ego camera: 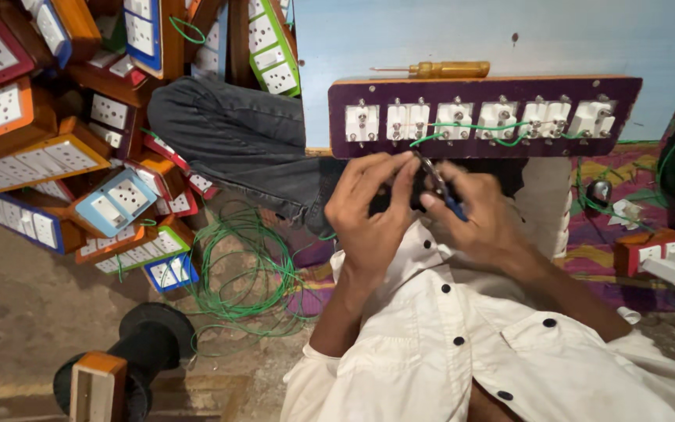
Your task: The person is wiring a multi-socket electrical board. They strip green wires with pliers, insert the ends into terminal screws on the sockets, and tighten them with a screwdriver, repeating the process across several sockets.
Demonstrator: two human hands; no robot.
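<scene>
A purple wooden board (626,98) carries a row of white switch and socket backs linked by green wire (478,126). Just below its lower edge, my left hand (373,211) pinches the end of the green wire with fingers closed. My right hand (474,215) grips a small blue-handled cutter or plier (441,187), its jaws at the wire near the board. A screwdriver with a yellow handle (447,69) lies on the board's top edge.
A heap of wooden switch boxes (80,156) in several colours fills the left. Loose green wire (248,273) coils on the floor. A black spool (146,348) stands lower left. An orange box with white parts (650,250) sits at the right.
</scene>
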